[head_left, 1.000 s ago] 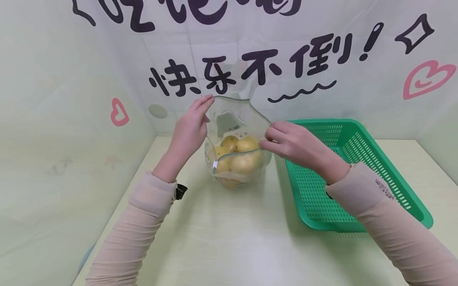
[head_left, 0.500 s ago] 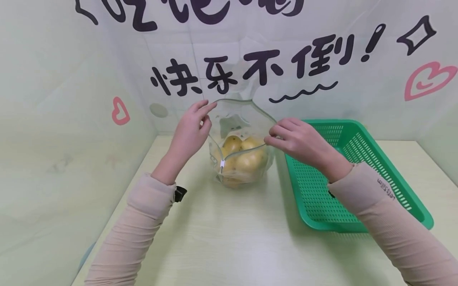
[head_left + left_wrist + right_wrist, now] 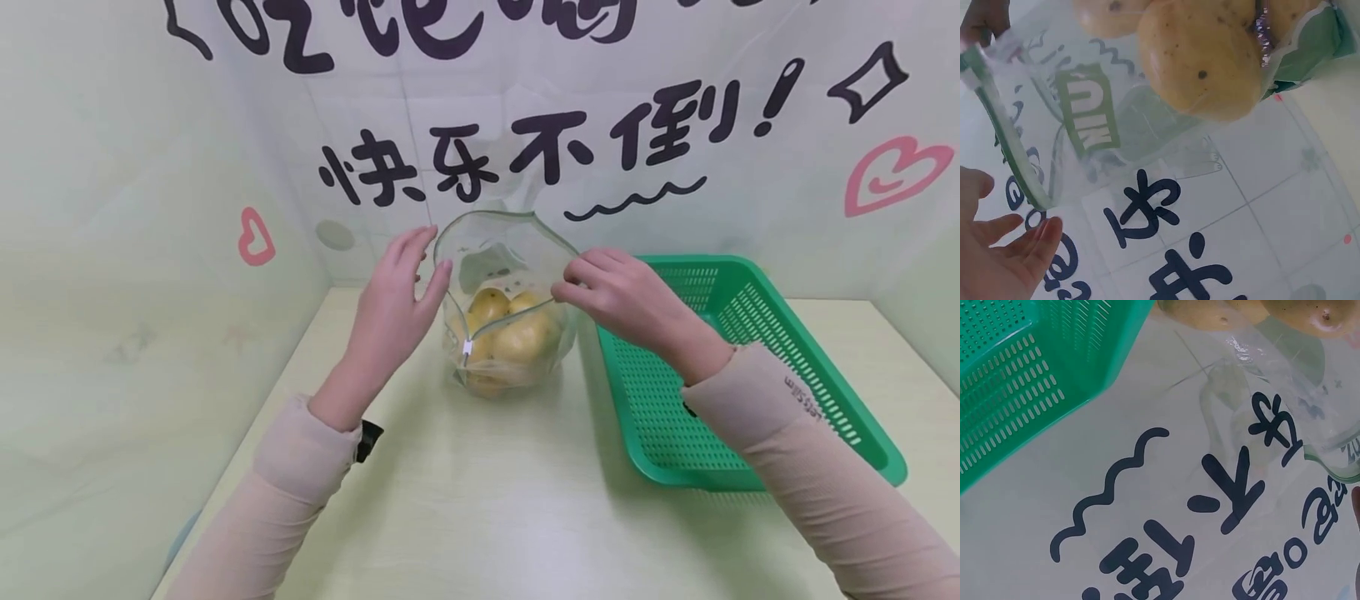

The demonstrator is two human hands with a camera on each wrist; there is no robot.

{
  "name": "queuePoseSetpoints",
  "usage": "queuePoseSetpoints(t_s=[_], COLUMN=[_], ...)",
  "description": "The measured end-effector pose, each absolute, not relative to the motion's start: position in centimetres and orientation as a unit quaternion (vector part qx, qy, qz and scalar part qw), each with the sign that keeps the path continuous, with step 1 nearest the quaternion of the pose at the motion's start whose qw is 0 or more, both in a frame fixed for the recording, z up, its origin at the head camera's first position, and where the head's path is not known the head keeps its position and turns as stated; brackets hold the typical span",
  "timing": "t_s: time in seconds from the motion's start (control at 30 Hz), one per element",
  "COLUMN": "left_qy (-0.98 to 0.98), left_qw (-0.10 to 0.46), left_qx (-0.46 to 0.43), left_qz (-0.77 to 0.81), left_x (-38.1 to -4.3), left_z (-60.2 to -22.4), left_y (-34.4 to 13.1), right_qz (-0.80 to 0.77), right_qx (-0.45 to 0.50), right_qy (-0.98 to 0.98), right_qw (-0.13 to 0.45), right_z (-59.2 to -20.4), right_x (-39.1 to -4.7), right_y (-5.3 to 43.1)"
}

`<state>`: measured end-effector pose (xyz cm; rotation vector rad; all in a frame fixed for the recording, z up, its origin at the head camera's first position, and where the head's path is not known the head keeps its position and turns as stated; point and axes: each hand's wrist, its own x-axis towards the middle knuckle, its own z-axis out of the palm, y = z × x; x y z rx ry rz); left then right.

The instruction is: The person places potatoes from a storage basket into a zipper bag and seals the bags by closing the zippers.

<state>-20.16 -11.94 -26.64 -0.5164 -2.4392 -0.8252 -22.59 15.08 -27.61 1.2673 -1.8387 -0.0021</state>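
Observation:
A clear zip bag (image 3: pixel 495 237) stands on the table with its mouth spread wide and several potatoes (image 3: pixel 521 340) inside. Its white slider (image 3: pixel 467 347) sits at the front left corner of the mouth. On the bag's right side, my right hand (image 3: pixel 618 287) pinches the rim between thumb and fingers. My left hand (image 3: pixel 392 300) is beside the left rim, fingers extended and thumb spread apart, gripping nothing. The left wrist view shows those fingertips (image 3: pixel 1050 234) just off the bag's green seal strip (image 3: pixel 1013 147). Only a sliver of a finger (image 3: pixel 1357 506) appears in the right wrist view.
A green perforated plastic basket (image 3: pixel 645 442) stands on the table to the right of the bag, under my right forearm. Behind both hangs a white backdrop (image 3: pixel 450 100) with black lettering and pink hearts. The pale table (image 3: pixel 480 492) extends in front.
My left hand has let go of the bag's left rim and drawn slightly left and down, its thumb opening out. The bag has shifted slightly right; my right hand keeps its pinch on the rim.

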Motion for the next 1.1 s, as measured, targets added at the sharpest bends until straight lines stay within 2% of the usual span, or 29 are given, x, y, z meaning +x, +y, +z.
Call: queuePoseSetpoints(t_s=[0.17,0.37,1.1], left_qy=[-0.882,-0.865,-0.843], left_qw=[0.319,0.339,0.363], left_qx=[-0.263,-0.339,-0.363], left_qz=[-0.224,-0.149,-0.164], left_x=[-17.9,-16.5,-17.8], left_z=[-27.7,-28.8,-29.7], left_y=[-11.3,-10.0,-10.5], right_qz=[0.003,0.009,0.013], right_qx=[0.503,0.499,0.525], right_qy=[-0.744,-0.748,-0.733], right_qw=[0.439,0.437,0.433], right_z=[-27.7,-27.8,-27.7], right_x=[-22.7,-22.8,-22.7], right_y=[15.0,15.1,15.3])
